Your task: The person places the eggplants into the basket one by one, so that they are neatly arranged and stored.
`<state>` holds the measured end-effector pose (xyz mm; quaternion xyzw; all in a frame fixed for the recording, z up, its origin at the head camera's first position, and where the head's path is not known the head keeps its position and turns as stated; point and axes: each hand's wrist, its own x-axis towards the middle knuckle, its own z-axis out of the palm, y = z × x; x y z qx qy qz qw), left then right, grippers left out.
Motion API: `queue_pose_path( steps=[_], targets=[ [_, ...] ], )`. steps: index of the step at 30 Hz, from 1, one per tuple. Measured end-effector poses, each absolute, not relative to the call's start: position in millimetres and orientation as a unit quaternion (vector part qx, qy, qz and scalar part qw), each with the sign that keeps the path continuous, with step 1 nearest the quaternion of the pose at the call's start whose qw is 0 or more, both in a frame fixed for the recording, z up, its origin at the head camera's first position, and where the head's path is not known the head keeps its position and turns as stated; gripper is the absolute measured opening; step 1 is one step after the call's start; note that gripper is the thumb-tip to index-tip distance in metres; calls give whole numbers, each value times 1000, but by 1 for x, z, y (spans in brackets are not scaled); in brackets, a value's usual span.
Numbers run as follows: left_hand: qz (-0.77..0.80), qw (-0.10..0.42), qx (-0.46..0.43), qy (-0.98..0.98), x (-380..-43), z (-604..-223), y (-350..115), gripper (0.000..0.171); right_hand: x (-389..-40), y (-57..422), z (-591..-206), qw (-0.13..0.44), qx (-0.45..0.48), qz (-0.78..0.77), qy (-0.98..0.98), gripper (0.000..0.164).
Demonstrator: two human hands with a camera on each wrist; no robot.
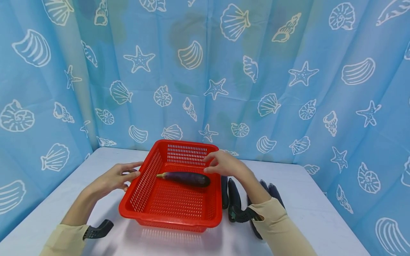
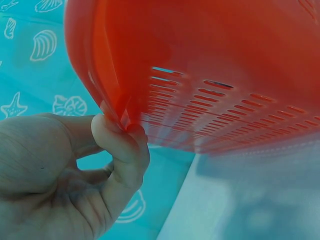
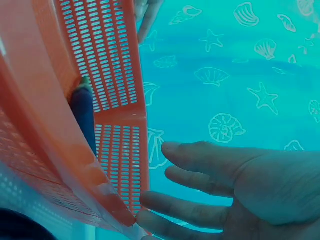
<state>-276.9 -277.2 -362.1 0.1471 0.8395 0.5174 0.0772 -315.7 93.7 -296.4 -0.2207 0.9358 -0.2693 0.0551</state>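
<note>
A red plastic basket [image 1: 173,222] with slotted walls stands at the middle of the table. Inside it lies one dark purple eggplant [image 1: 185,178], its pale green stem pointing left. My left hand [image 1: 110,179] is at the basket's left side; in the left wrist view, thumb and finger pinch the rim [image 2: 112,95]. Over the far part of the right rim is my right hand [image 1: 225,163], fingers apart and loosely extended, with nothing held. In the right wrist view its lower fingertips [image 3: 150,200] are right at the basket's edge.
Several more eggplants [image 1: 235,195] lie on the white table [image 1: 304,199] right of the basket, partly hidden by my right forearm. A blue curtain [image 1: 208,71] with white shell prints hangs behind the table and along both sides.
</note>
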Motion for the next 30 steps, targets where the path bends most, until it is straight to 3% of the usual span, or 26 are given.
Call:
queue_pose_path(
  steps=[30],
  targets=[
    [506, 74, 141, 847, -280, -365, -279, 66, -297, 152, -329, 52, -232, -356, 904, 55]
  ],
)
